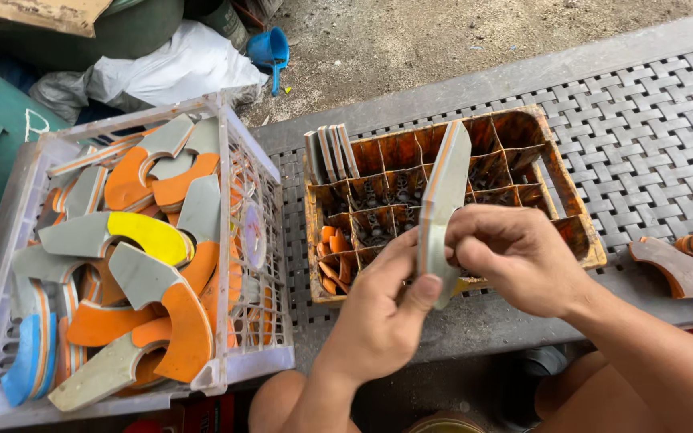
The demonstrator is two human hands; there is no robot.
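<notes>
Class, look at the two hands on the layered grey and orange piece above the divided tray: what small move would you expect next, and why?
Probably the right hand works a small bit free at the piece edge. Both hands pinch the piece upright over the tray; the left hand braces it, and one cell already holds small orange bits.

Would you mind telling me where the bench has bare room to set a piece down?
The woven bench top is bare right of the divided tray, above the loose pieces. A narrow strip lies between tray and crate. Crate and tray are crowded; both hands hold a piece over the tray.
</notes>
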